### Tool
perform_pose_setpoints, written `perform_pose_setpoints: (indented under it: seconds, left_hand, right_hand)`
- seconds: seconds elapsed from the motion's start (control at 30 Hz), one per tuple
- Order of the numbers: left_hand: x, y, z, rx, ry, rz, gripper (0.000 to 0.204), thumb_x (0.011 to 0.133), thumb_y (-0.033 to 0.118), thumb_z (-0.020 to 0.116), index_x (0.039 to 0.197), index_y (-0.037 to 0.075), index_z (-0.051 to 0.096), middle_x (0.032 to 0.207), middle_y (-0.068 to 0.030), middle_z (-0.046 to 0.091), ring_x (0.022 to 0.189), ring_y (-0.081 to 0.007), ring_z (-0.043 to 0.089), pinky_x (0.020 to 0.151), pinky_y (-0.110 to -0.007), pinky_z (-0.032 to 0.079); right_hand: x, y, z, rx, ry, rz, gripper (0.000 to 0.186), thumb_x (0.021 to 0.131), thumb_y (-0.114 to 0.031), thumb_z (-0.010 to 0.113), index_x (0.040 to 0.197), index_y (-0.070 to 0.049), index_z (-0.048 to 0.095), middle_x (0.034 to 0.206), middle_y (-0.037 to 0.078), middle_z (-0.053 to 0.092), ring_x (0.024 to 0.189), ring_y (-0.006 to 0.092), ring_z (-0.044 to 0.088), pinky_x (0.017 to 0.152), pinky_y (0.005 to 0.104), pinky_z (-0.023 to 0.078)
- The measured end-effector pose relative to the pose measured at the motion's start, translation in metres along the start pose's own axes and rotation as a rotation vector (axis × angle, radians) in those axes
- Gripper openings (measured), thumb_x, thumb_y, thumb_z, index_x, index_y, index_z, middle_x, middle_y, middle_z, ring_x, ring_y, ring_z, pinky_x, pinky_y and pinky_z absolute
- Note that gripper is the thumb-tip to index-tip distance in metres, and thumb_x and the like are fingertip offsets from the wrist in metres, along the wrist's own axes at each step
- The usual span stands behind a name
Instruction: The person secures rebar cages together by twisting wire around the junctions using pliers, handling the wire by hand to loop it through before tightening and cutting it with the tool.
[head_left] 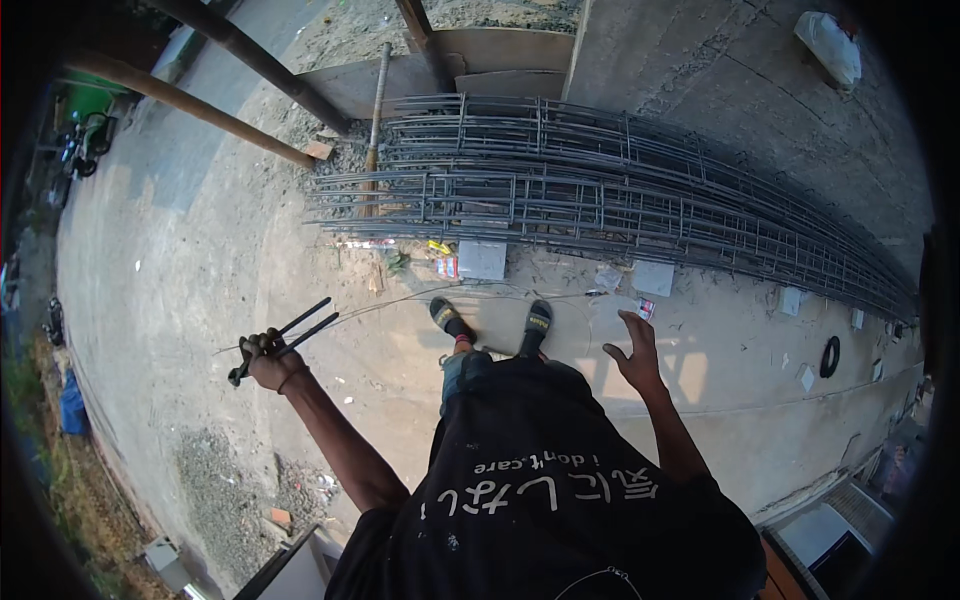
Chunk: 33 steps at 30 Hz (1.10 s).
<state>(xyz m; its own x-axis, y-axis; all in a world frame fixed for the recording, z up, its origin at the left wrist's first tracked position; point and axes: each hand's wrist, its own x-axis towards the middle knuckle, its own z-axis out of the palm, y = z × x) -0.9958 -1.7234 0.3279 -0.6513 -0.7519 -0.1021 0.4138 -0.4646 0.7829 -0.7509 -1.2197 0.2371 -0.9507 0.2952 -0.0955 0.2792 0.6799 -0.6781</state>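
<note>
My left hand [268, 362] is out to the left with its fingers closed around a dark metal tool with two long handles, which looks like pincers [308, 328]. The handles stick out to the upper right, and the head end shows below my fist. A thin wire [385, 302] runs along the ground from near this hand, past my feet; I cannot tell whether the hand holds it too. To the right, my right hand [638, 352] is raised above the ground with thumb and fingers apart, holding nothing. Ahead of my feet lie long rebar cages [600, 205].
A broom [371, 160] leans against the cages' left end. Wooden poles [190, 105] slant in at upper left. Pale tiles [482, 260] lie along the cages' near edge. A black ring [830, 356] lies at right, a gravel patch [215, 485] at lower left.
</note>
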Motion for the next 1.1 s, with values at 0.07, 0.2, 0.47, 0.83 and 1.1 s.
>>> perform_pose_setpoints:
  seconds: [0.07, 0.2, 0.47, 0.83, 1.1]
  left_hand:
    - [-0.014, 0.024, 0.004, 0.462, -0.095, 0.319, 0.010, 0.092, 0.009, 0.050, 0.086, 0.002, 0.052, 0.064, -0.0020, 0.046, 0.057, -0.0128, 0.043, 0.058, -0.029, 0.043]
    - [-0.035, 0.061, -0.049, 0.958, -0.744, -0.082, 0.006, 0.087, 0.009, 0.059, 0.086, 0.003, 0.056, 0.065, -0.0006, 0.052, 0.055, -0.0080, 0.042, 0.052, -0.023, 0.036]
    - [-0.180, 0.023, -0.224, 1.605, -1.059, -0.764, 0.009, 0.082, 0.006, 0.059, 0.082, 0.005, 0.068, 0.061, -0.0034, 0.058, 0.053, -0.0106, 0.055, 0.047, -0.026, 0.041]
    - [-0.169, 0.027, -0.223, 1.640, -0.754, -1.059, 0.008, 0.082, 0.008, 0.058, 0.080, 0.006, 0.066, 0.060, -0.0033, 0.056, 0.051, -0.0108, 0.053, 0.046, -0.026, 0.041]
    - [-0.160, 0.039, -0.228, 1.638, -0.688, -1.114, 0.008, 0.082, 0.008, 0.057, 0.078, 0.006, 0.064, 0.060, -0.0032, 0.055, 0.050, -0.0110, 0.052, 0.045, -0.027, 0.040]
  right_hand:
    - [-0.053, 0.051, 0.016, -0.127, -0.154, 0.235, 0.043, 0.077, -0.018, 0.069, 0.116, -0.006, 0.055, 0.114, 0.015, 0.056, 0.108, 0.0340, 0.051, 0.091, 0.0408, 0.042]
    - [-0.133, 0.028, 0.023, 0.361, -0.908, 0.739, 0.027, 0.080, -0.023, 0.067, 0.101, -0.006, 0.065, 0.102, 0.008, 0.066, 0.099, 0.0212, 0.060, 0.084, 0.0357, 0.046]
    - [-0.183, 0.001, 0.022, 0.560, -0.742, 0.942, 0.028, 0.080, -0.023, 0.067, 0.103, -0.006, 0.064, 0.103, 0.007, 0.066, 0.100, 0.0206, 0.060, 0.085, 0.0352, 0.046]
    - [-0.206, -0.011, 0.017, 0.563, -0.653, 1.020, 0.031, 0.081, -0.023, 0.067, 0.106, -0.006, 0.063, 0.105, 0.007, 0.066, 0.100, 0.0197, 0.059, 0.085, 0.0344, 0.046]
    - [-0.212, -0.020, 0.020, 0.565, -0.668, 1.041, 0.032, 0.081, -0.022, 0.068, 0.108, -0.006, 0.062, 0.105, 0.007, 0.066, 0.101, 0.0191, 0.059, 0.086, 0.0339, 0.045]
